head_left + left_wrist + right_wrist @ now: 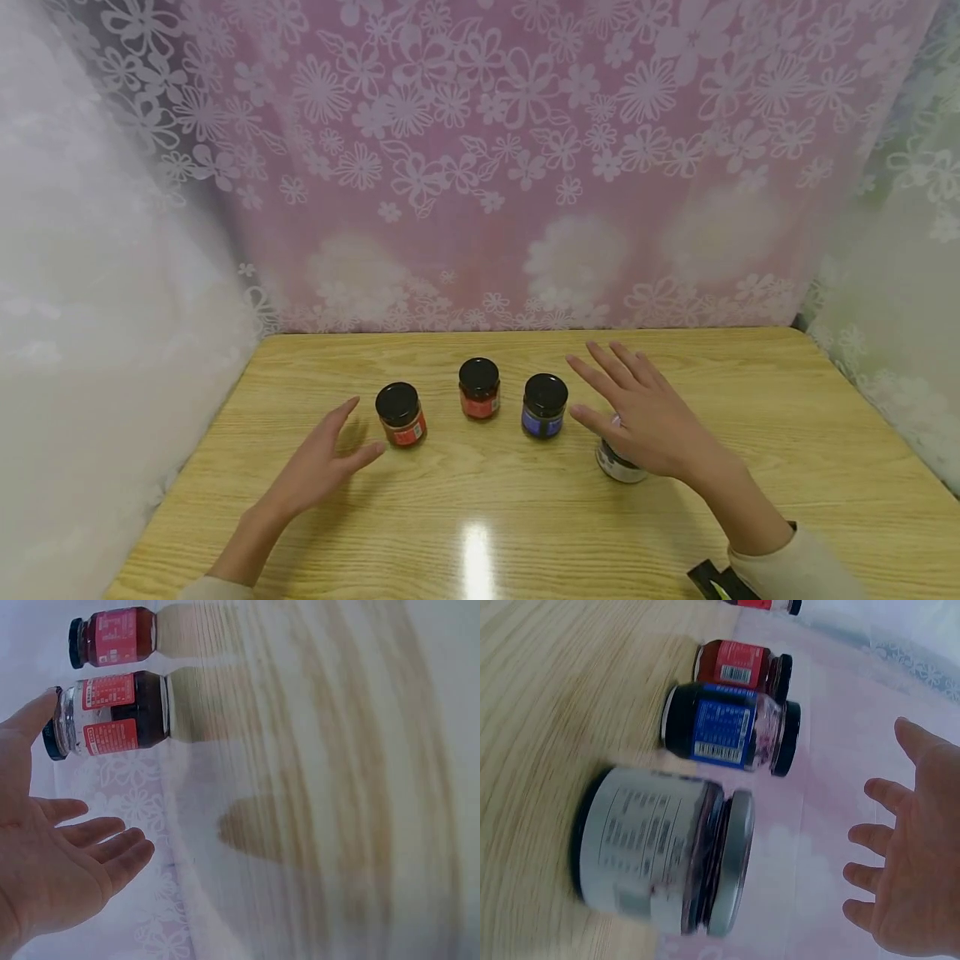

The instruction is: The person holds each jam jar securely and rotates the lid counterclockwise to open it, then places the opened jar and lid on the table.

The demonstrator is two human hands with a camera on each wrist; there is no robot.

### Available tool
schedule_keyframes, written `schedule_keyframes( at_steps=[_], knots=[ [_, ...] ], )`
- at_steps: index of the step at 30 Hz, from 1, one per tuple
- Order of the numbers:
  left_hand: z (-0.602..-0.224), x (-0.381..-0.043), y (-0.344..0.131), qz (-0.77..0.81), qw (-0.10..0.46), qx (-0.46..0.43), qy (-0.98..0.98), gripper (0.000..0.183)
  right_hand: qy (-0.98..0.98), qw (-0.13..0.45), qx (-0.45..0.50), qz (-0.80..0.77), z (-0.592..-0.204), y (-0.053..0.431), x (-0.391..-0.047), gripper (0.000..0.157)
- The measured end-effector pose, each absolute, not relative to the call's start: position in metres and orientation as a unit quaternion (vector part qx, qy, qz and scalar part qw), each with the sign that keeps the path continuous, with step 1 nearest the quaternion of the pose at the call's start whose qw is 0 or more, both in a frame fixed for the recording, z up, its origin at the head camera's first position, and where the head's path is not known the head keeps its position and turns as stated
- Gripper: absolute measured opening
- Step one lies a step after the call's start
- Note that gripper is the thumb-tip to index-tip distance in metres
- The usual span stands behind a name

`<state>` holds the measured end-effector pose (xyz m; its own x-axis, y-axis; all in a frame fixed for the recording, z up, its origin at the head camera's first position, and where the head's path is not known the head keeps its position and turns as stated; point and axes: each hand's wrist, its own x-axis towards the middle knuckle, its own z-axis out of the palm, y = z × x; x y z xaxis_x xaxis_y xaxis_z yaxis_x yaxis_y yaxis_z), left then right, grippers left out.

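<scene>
White-labelled jar (622, 472) on table (420, 508), 7 o'clock of my right hand (654, 417): free, fingers spread. Blue-labelled jar (544, 408) at white one's 10 o'clock. Nearer red-labelled jar (402, 416) at 2 o'clock of my left hand (315, 467): also free, just beside.

Long cream sleeves (798, 567); bare fingers (870, 839)

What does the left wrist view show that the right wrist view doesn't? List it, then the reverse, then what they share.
Only the left wrist view: the left hand. Only the right wrist view: the right hand, the blue-label jar and the white-label jar. Both: the table, the curtain and two red-label jars, one cut off at the right wrist view's edge.
</scene>
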<state>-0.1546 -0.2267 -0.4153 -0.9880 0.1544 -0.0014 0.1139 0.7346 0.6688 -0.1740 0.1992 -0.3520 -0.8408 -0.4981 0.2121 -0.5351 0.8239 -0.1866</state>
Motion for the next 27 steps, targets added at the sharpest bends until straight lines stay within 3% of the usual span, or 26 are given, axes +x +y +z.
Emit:
schedule_keyframes(
  at_steps=[12,27],
  knots=[
    [-0.419,-0.164,-0.223,0.412,0.055,0.065,0.907,0.096,-0.945,0.050,0.292,0.138,-0.353,0.155,-0.185,0.067],
    [-0.422,-0.175,-0.211,0.503,0.077,0.054,0.859,0.092,-0.935,0.065,0.315,0.147,-0.360,0.107,-0.192,0.065]
  ],
)
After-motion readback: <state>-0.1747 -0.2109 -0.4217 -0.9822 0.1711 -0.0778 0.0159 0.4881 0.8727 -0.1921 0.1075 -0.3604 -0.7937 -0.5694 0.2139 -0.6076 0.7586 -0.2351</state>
